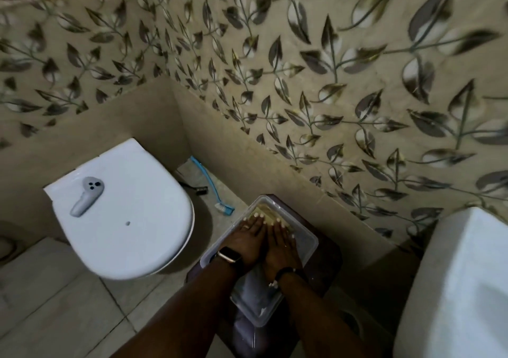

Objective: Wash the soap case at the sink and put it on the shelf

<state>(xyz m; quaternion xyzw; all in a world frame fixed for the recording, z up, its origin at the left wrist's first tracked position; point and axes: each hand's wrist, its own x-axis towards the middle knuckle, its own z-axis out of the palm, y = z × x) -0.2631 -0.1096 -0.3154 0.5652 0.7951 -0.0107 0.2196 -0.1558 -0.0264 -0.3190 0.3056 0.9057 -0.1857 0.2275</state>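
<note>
A clear plastic box (309,235) sits on a dark stool (328,264) beside the wall. Both my hands lie flat inside it, side by side, palms down. My left hand (248,240) wears a watch and my right hand (280,246) a dark wristband. My fingertips rest on something yellowish (264,209) at the far end of the box; I cannot tell what it is. Pale and dark contents show under my wrists at the near end. No soap case can be told apart. The white sink (453,289) stands at the right edge.
A white toilet with its lid (132,228) shut stands to the left, with a grey hand controller (86,196) on it. A blue brush (213,185) and a small black object (200,191) lie on the floor behind the stool. Leaf-patterned wall tiles rise beyond.
</note>
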